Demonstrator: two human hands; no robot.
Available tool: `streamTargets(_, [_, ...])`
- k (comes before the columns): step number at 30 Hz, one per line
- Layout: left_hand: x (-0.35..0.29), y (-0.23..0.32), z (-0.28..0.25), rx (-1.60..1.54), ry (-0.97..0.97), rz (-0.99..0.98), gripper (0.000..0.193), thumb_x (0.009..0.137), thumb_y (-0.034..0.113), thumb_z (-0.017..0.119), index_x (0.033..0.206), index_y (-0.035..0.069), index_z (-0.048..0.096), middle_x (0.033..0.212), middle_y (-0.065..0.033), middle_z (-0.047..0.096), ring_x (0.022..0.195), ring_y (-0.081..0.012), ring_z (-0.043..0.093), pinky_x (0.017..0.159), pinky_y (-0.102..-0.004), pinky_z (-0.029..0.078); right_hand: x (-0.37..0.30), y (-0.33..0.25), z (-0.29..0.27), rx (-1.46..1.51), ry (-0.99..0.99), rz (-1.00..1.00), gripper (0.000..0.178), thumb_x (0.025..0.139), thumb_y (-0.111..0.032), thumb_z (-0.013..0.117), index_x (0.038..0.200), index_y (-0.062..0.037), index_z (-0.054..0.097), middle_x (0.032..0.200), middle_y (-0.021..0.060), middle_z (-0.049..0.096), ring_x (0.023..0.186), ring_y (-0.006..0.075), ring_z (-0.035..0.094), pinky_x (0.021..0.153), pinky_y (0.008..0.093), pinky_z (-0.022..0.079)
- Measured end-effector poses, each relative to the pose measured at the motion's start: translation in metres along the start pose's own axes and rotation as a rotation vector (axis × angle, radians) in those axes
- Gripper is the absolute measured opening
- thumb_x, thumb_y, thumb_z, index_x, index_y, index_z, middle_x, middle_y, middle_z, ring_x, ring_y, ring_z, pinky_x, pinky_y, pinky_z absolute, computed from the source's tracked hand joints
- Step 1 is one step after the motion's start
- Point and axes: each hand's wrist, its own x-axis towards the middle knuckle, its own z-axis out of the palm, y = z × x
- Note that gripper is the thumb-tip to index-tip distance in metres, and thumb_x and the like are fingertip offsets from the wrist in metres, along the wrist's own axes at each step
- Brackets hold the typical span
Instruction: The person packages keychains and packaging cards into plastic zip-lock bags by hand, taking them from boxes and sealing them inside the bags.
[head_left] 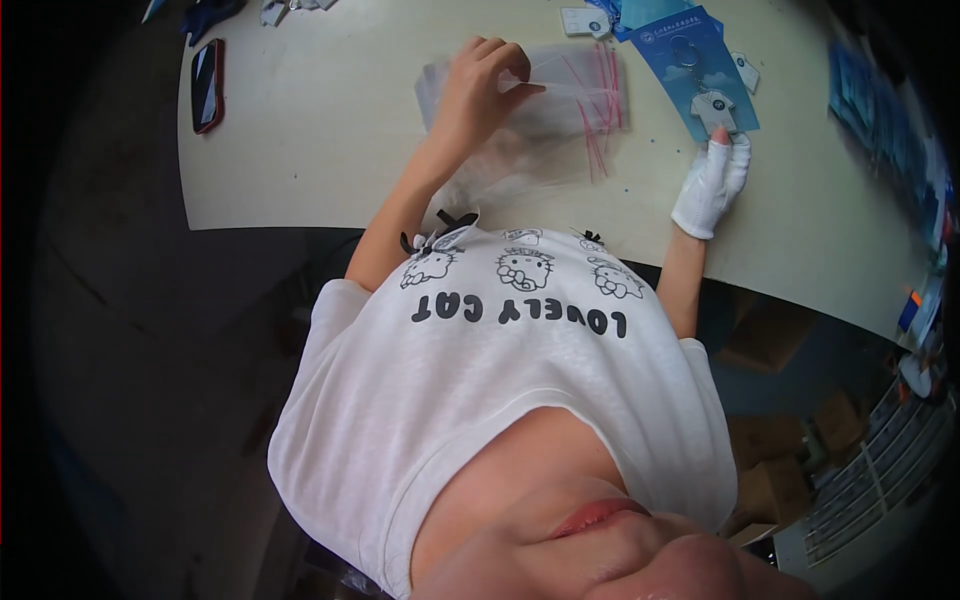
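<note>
A pale, cream-coloured table (330, 150) is filling the far half of the view, its near edge bending across the picture above a dark floor; brown cardboard boxes (790, 450) are sitting on the floor at the near right. The person is leaning over the table in a white T-shirt (500, 380), both forearms reaching away from the body.

A loose heap of clear plastic zip bags (560, 120) with thin red seal strips is lying at the far middle of the table; the left hand (485, 85), bare, is resting on top of this heap, its fingers curling closed and pinching the edge of one bag. To the right of the heap, a blue printed card (680, 50) is lying flat, and a small white shirt-shaped keychain (714, 108) is sitting at its near end, a metal ring further up on the card. The right hand (712, 185), wearing a white glove with the fingertip cut away, is lying palm down on the table; its fingers are extending and touching the near edge of the keychain, holding nothing.

A phone in a red case (207, 83) is lying at the far left edge of the table, well apart from both hands; small white tags (745, 70) are scattered just right of the blue card.
</note>
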Motion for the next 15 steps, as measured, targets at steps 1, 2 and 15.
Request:
streamTargets(1, [0.0,0.001,-0.002,-0.141,-0.037,-0.098,0.02,0.072,0.016,0.078,0.081,0.008,0.062,0.079,-0.0016,0.061,0.079,-0.0187,0.055,0.072,-0.0307,0.042,0.0,0.0,-0.001,-0.001,0.003,-0.008,0.024,0.094,-0.019,0.057,0.109,-0.0004,0.055,0.106,0.0057,0.06,0.097,0.0119,0.053,0.088,0.0257,0.039])
streamTargets(2, [0.001,0.003,-0.005,-0.28,-0.071,-0.198,0.017,0.073,0.014,0.078,0.078,0.007,0.063,0.079,-0.0011,0.063,0.077,-0.0158,0.056,0.069,-0.0283,0.043,0.0,-0.001,-0.002,0.038,-0.018,0.009,0.024,0.094,-0.019,0.057,0.11,-0.0006,0.055,0.106,0.0054,0.059,0.097,0.0117,0.053,0.088,0.0257,0.04])
streamTargets(15, [-0.017,-0.006,-0.008,-0.812,-0.436,-0.536,0.02,0.082,0.021,0.073,0.088,0.002,0.07,0.078,-0.0013,0.066,0.075,-0.008,0.06,0.073,-0.0226,0.047,0.008,-0.026,-0.003,-0.187,-0.212,-0.063,0.026,0.096,-0.023,0.051,0.11,-0.0027,0.058,0.097,0.0041,0.063,0.078,0.0081,0.054,0.065,0.0222,0.042])
